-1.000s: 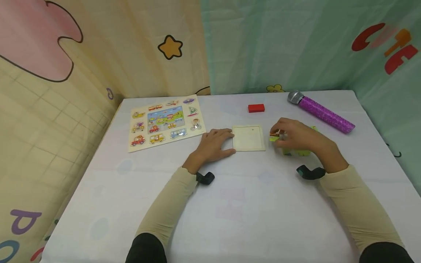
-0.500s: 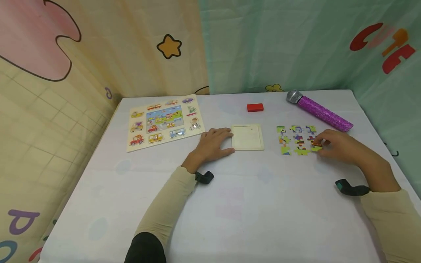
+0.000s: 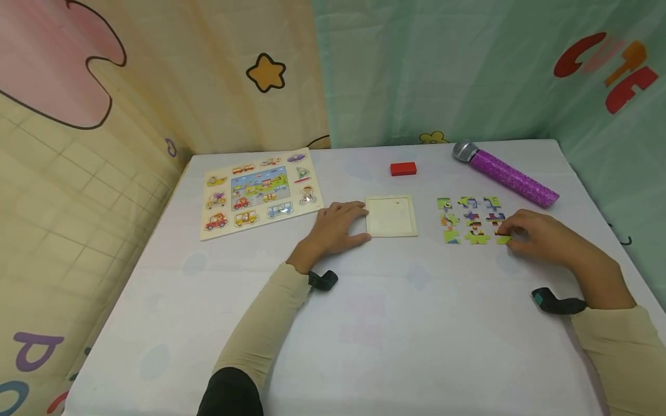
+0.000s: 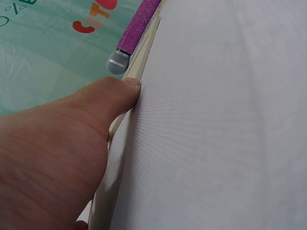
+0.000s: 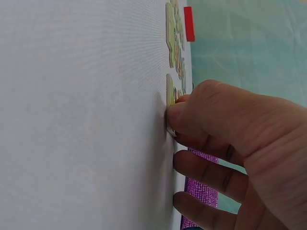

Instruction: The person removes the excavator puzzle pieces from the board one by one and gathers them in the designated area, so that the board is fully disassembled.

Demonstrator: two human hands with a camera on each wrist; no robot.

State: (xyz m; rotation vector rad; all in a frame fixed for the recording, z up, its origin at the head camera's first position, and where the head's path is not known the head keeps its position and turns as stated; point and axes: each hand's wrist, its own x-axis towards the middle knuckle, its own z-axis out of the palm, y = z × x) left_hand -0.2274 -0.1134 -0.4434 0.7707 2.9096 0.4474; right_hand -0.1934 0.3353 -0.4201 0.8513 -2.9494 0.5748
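My left hand [image 3: 338,227] rests on the table at the left edge of a shallow cream puzzle tray [image 3: 391,216], its fingertips and thumb touching that edge. In the left wrist view the thumb [image 4: 115,93] lies against the tray's thin side. With thumb and forefinger, my right hand [image 3: 543,237] pinches a green jigsaw piece [image 3: 503,239] low on the tabletop, at the lower right of several spread jigsaw pieces [image 3: 472,219]. The right wrist view shows that piece [image 5: 170,93] lying flat or nearly so under the thumb, with the other fingers spread behind it.
A vehicle picture puzzle board [image 3: 260,193] lies at the back left. Behind the tray is a red block [image 3: 403,169]. A purple glitter microphone [image 3: 512,176] lies at the back right, beyond the right hand. Printed curtains [image 3: 416,75] stand behind the table.
My right hand has moved right from over the left side of the pieces to their lower right corner, carrying a jigsaw piece, uncovering the others. My left hand has stayed at the tray.
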